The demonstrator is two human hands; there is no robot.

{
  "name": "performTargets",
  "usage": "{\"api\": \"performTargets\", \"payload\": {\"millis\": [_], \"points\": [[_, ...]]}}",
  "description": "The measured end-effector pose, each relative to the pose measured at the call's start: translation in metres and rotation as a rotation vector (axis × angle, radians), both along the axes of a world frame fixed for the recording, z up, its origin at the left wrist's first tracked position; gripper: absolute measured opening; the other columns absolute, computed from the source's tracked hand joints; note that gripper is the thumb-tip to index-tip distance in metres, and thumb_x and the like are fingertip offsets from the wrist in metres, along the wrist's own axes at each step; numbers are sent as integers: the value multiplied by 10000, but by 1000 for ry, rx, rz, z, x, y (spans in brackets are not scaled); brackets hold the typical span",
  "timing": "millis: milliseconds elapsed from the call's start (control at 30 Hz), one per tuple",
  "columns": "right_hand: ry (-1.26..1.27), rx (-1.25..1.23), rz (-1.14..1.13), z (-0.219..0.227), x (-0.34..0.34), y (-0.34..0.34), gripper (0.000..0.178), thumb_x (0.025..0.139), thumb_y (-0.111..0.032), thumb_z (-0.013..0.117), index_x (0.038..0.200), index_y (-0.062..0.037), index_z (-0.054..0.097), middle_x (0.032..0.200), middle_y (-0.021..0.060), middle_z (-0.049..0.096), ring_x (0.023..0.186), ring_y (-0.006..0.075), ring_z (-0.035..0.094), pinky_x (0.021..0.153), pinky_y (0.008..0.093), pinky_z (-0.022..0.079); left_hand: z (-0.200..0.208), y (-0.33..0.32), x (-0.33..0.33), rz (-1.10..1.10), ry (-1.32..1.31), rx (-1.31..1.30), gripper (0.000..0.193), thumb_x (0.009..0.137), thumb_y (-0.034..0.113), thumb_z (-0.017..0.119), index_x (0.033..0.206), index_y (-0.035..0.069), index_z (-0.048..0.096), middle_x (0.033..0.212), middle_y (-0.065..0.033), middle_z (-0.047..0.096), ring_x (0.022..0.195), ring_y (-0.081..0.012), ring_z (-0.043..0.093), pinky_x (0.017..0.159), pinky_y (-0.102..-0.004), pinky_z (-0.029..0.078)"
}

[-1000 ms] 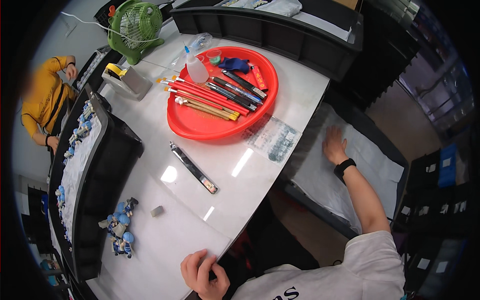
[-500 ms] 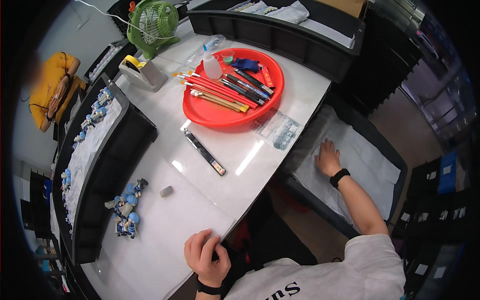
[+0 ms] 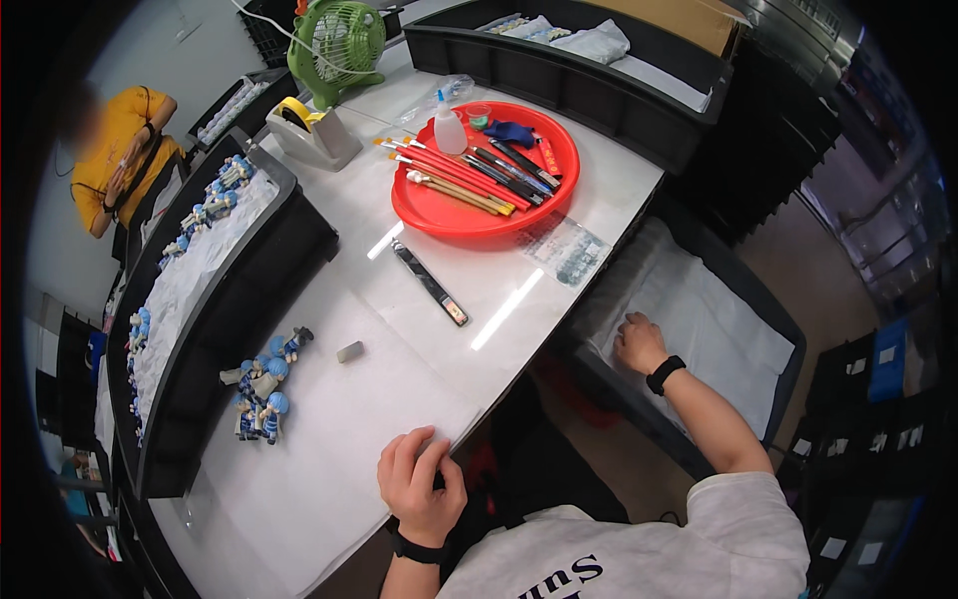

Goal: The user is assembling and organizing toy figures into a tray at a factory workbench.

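My left hand (image 3: pixel 423 489) rests on the table's near edge, fingers loosely bent and a gap between thumb and forefinger; nothing shows in it. Off to the right, my right hand (image 3: pixel 639 341) lies on the white sheet (image 3: pixel 714 334) lining a dark bin (image 3: pixel 773 290). Its fingers are slightly bent, and no separate object shows under them. Left of my left hand, several blue-haired figurines (image 3: pixel 267 384) lie in a cluster on white paper (image 3: pixel 339 449). A small grey block (image 3: pixel 350 351) sits beside them.
A red tray (image 3: pixel 439 225) holds brushes, pens and a dropper bottle. A black packaged strip (image 3: pixel 429 282) lies before it. Black bins stand left (image 3: pixel 239 290) and at the back (image 3: pixel 559 85). A tape dispenser (image 3: pixel 314 140) and green fan (image 3: pixel 334 50) stand behind. A person in yellow (image 3: pixel 125 150) is far left.
My right hand has slid over the sheet toward the bin's near left side, and its spread fingers have drawn closer together. My left hand stays at the table edge. The view has shifted slightly.
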State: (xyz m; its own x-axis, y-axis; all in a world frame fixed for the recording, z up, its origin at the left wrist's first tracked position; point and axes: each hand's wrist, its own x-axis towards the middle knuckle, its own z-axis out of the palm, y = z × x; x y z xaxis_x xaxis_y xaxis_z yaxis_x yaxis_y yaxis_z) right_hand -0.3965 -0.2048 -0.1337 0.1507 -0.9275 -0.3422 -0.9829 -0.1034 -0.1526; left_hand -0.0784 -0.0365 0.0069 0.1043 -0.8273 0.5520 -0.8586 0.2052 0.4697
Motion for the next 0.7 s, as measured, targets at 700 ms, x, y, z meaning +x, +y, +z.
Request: {"api": "performTargets", "payload": {"millis": [700], "points": [[-639, 419, 201, -50, -38, -8, 344, 746, -16, 584, 1078, 43, 515, 1024, 133, 603, 942, 194, 564, 811, 294, 434, 4, 7, 7, -72, 78, -69, 173, 642, 11, 581, 810, 49, 569, 923, -74, 554, 858, -258, 530, 724, -336, 436]]}}
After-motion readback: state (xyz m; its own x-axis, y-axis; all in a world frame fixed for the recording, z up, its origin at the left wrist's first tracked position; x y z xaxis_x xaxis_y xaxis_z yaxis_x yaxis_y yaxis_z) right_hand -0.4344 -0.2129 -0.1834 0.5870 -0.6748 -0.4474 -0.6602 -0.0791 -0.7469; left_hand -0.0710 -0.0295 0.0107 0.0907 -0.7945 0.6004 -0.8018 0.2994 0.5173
